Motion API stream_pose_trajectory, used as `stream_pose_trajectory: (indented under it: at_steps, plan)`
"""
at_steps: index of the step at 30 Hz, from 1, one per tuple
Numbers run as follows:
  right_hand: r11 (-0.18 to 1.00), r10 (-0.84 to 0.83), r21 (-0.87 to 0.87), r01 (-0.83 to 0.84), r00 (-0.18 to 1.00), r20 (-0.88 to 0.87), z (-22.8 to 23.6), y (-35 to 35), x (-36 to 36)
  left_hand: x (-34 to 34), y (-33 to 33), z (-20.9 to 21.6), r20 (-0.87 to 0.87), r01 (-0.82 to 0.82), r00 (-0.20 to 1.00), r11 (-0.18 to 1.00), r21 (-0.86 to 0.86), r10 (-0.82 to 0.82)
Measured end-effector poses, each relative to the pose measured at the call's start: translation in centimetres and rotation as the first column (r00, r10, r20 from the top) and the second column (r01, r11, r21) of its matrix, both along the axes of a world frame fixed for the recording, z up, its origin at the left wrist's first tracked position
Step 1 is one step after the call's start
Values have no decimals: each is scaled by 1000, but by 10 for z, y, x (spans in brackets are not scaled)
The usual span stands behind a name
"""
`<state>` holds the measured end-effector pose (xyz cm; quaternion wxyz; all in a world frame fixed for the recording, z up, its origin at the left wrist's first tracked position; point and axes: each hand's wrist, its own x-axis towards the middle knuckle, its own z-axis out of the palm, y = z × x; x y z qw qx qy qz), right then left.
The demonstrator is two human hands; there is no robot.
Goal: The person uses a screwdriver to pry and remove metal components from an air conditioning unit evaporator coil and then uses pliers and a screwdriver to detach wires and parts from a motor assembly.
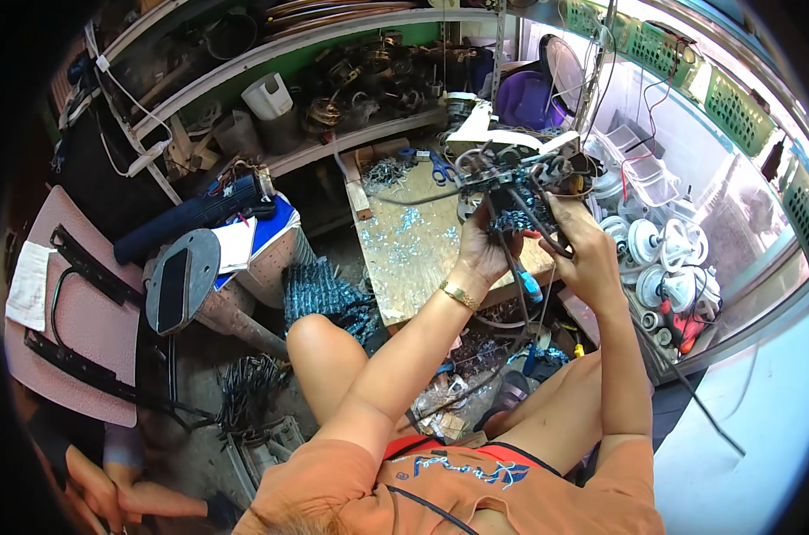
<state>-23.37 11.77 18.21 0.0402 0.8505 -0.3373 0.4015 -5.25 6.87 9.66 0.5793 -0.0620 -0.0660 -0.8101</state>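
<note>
Above the right end of a low wooden workboard (391, 290), a dark metal assembly with trailing black cables (511, 169) is held up between both hands. Its exact kind is hard to make out. My left hand (481, 248), with a gold-coloured watch at the wrist, is closed round its near left side. On the other side, my right hand (584, 248) grips it with the thumb and fingers bent near a thick black cable. The cables partly hide the fingers. Just below the hands shows a light-blue object (530, 285). Blue-handled scissors (442, 168) lie farther back on the board, beside metal scraps (388, 172).
Small blue chips dot the workboard. White plastic parts (658, 245) crowd the right side, with a red-and-black tool (688, 328). Left stand a round stool holding a phone (173, 283) and a pink chair (101, 241). Behind are loaded shelves (360, 143). Another person's hands (101, 499) show lower left.
</note>
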Motion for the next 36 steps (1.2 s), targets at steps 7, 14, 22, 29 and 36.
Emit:
stream_pose_trajectory:
  at_steps: [7, 14, 22, 29, 36]
  plan:
    - [993, -86, -90, 73, 983, -160, -2, -4, -7, 14, 2, -7, 16, -41, 999, 998, -38, 42]
    - [989, -148, -74, 129, 901, -409, 19, -16, -30, 28, 31, -30, 558, -165, 825, 983, 81, 92]
    - [982, 178, 125, -139, 899, -401, 40, -44, -39, 6, 55, -39, 171, 117, 977, 989, 88, -131]
    - [972, 222, 140, -189, 935, -278, 27, -37, -24, 17, 52, -29, -12, 8, 1000, 1000, 10, -8]
    - [993, -51, -115, 18, 957, -285, 13, -13, -8, 37, 50, -37, 370, -292, 894, 955, 53, 252]
